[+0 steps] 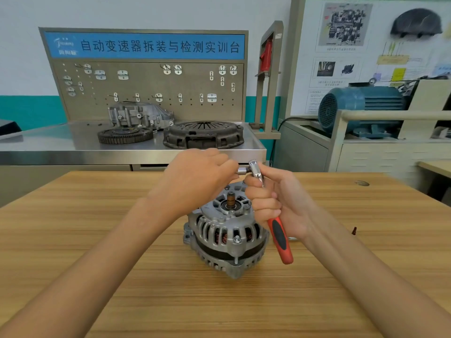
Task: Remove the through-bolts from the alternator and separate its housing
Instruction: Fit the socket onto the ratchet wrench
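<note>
I'm seeing the alternator [225, 234] sitting centre on the wooden table [97, 252], shaft end up, one through-bolt [236, 239] head showing on its near side, at 6 o'clock of the shaft. My right hand [275, 203] is wrapping curled fingers round the ratchet wrench [275, 223], gripping the metal shank just above the red-and-black handle, which is hanging down at 5 o'clock over the housing's right edge. My left hand [197, 176] is hovering above the alternator's far side, fingers curled toward the socket [242, 171] at the ratchet head; looks like it's pinching it, but the fingertips are hiding behind the knuckles.

Around: at 12 o'clock a steel bench [73, 142] is carrying a toothed flywheel [125, 135], a clutch cover [203, 134] and a grey gear housing [140, 114], with a pegboard [146, 89] and blue sign behind. At 2 o'clock a blue electric motor [361, 108] is sitting on a cream cabinet. A small dark-red item [354, 231] is lying on the table at 3 o'clock, too small to identify.

Both hands are blocking the alternator's far rim, so any bolts there aren't visible. Something shiny behind my right wrist is mostly hidden.
</note>
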